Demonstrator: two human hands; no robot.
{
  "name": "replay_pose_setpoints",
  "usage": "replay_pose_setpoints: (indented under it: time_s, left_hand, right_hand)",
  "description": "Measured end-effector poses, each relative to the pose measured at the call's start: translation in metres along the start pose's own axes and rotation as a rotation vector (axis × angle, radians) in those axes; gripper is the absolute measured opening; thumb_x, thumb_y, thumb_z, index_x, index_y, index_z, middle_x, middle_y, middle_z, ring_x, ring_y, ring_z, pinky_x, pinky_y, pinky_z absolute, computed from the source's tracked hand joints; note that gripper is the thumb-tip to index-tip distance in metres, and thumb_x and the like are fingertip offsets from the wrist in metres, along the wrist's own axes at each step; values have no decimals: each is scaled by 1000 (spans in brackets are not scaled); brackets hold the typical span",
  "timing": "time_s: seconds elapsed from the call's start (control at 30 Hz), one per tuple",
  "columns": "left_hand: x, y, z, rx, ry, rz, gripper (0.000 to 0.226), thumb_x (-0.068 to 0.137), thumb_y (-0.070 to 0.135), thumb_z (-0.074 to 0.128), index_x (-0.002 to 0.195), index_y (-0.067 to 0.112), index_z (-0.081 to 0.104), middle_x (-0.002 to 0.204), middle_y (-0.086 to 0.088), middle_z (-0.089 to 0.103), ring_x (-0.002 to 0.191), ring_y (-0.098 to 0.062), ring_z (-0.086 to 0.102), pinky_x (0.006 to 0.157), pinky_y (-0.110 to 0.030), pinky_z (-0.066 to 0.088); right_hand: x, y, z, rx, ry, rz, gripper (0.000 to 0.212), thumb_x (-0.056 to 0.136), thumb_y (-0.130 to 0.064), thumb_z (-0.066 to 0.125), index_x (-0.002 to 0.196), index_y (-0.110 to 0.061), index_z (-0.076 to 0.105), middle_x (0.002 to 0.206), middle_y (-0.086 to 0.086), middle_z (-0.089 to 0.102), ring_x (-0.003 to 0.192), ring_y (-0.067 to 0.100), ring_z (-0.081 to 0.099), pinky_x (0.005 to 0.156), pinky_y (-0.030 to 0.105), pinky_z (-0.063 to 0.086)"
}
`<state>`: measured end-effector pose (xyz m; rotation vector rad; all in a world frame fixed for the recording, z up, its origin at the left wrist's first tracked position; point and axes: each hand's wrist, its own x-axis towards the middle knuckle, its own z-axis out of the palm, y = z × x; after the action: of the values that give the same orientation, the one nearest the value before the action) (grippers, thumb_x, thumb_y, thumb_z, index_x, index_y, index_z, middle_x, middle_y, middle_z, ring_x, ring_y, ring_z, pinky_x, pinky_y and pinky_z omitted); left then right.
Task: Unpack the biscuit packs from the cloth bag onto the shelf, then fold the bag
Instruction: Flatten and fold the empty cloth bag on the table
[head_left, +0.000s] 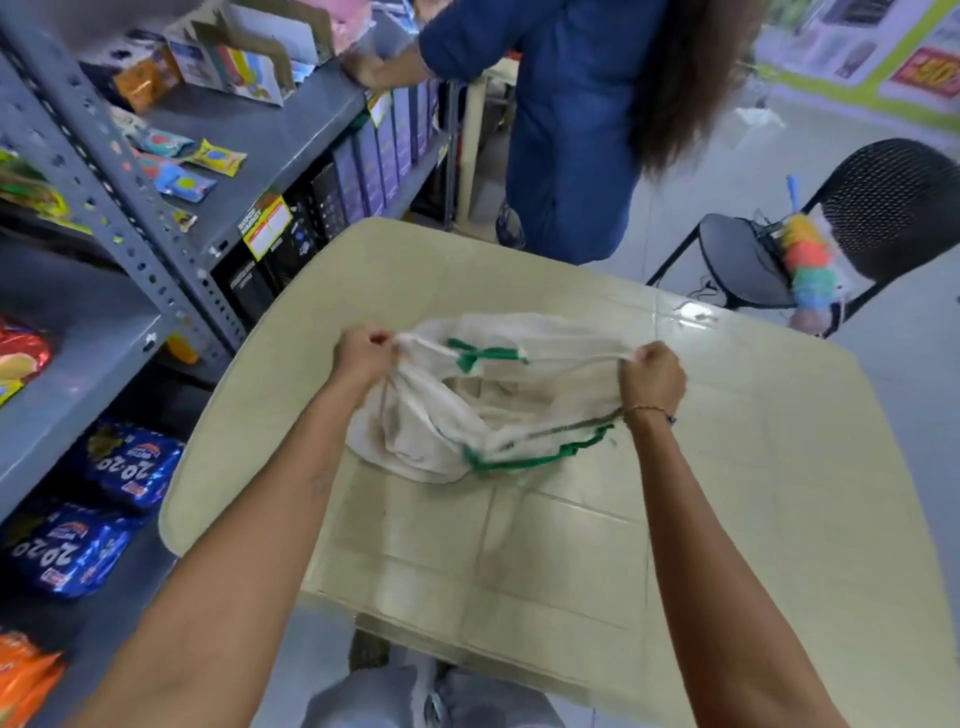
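Both hands work the cloth bag (467, 400), which lies slumped on the middle of the pale table (753, 493). The left hand (363, 356) has its grip pinched on the bag's left edge near a white handle; the right hand (652, 379) has its grip clamped on the right edge, and the cloth is pulled fairly taut between them. The bag looks limp and flat, so it is probably emptied, and the blue biscuit packs (98, 504) lie on the lower shelf (67, 395) at the left. The step in hand seems to be the fold.

To do it well, the top edge should be kept stretched so the two layers lie one on the other, the green-trimmed handles (524, 452) should be tucked inside the outline and the creased left side smoothed flat on the table before one half is brought over the other. A loose handle will likely spoil the fold.

The table is smooth with faint square lines and a wet-looking glint at its far right. Grey metal racking holds snacks and boxes at the left. Beyond the table's far edge stands another person in blue (566, 130), and at the far right a black mesh chair (852, 228) carries a multicoloured duster (810, 260).
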<state>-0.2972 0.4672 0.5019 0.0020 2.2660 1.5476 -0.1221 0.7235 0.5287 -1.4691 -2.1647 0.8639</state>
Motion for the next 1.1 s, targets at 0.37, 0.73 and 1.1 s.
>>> replay_pose_setpoints:
  time_s: [0.37, 0.73, 1.1]
  left_hand:
    - [50, 171, -34, -468, 286, 135, 28, 97, 6, 32, 108, 1, 58, 90, -17, 64, 48, -16, 61, 36, -27, 52]
    - [20, 142, -46, -726, 83, 316, 15, 89, 21, 55, 84, 24, 69, 79, 2, 69, 65, -11, 63, 55, -23, 52]
    - [-6, -96, -64, 301, -41, 41, 44, 80, -15, 48, 95, 16, 76, 115, -12, 70, 97, -19, 59, 80, -27, 48]
  right_hand:
    - [46, -79, -112, 793, 165, 53, 57, 75, 0, 25, 119, -23, 52, 120, 8, 55, 105, 31, 55, 74, 41, 55]
    - [-10, -38, -113, 929, 339, -195, 24, 75, -11, 53, 81, -29, 67, 77, -19, 65, 72, -7, 58, 69, 19, 49]
    - [-112, 156, -1, 307, -193, 352, 30, 78, 7, 54, 83, -13, 76, 87, 15, 72, 97, 37, 66, 83, 40, 55]
